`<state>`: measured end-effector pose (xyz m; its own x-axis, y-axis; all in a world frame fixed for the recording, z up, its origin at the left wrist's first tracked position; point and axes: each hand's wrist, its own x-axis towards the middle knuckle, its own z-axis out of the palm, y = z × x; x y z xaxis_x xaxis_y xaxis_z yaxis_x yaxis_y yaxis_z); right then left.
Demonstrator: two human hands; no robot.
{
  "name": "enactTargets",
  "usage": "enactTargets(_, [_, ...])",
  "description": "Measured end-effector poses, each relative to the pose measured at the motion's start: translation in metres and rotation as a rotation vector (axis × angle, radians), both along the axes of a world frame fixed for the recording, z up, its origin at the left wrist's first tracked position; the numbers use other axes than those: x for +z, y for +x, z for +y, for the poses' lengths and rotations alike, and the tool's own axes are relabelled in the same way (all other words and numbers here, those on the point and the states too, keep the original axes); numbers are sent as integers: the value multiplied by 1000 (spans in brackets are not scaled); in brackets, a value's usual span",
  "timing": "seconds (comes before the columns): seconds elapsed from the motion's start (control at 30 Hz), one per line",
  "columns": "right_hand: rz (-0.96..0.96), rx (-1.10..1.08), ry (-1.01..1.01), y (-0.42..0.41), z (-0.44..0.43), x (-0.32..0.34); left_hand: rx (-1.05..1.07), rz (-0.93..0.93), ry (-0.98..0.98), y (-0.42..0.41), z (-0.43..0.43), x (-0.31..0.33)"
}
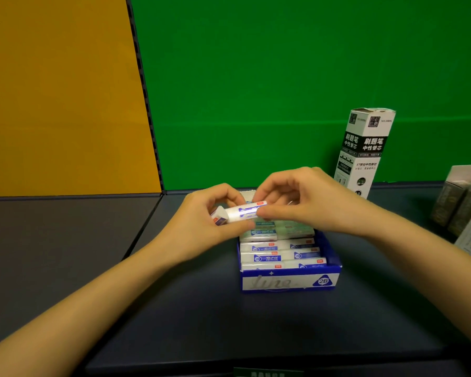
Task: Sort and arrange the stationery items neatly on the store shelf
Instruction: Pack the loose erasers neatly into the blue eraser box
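While my left hand [210, 221] and right hand [297, 202] both pinch one small white-and-blue eraser [246, 210] lying sideways, it sits just above the blue cardboard box [288, 281] of erasers on the dark shelf [201, 322].

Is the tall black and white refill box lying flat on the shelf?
No, the refill box stands upright on the shelf against the green back panel, behind and to the right of the blue eraser box.
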<state>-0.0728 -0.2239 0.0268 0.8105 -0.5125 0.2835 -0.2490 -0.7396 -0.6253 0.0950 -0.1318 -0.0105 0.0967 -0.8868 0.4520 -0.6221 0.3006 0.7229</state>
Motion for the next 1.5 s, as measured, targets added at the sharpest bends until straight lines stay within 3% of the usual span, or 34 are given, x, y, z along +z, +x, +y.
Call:
enactTargets(0.13, [-5, 5, 122, -18, -6, -2, -9, 38, -1, -4, 1, 3])
enactTargets(0.43, [149, -30, -350, -32, 2, -4, -41, 5, 5, -17, -2, -3])
enactTargets(0.67, [243, -108, -322, -52, -9, -9, 98, -1, -65, -8, -1, 0])
enactTargets(0.93, [398, -169, -486, -46, -7, -22, 125, 2, -28, -2, -3, -2])
enactTargets(1.23, [461, -158, -667, -47, -6, -18, 17, -84, 32, -3, -1, -2])
enactTargets(1.5, [488, -84, -757, -45, -6, -13, -152, 54, 158, -2, 2, -2])
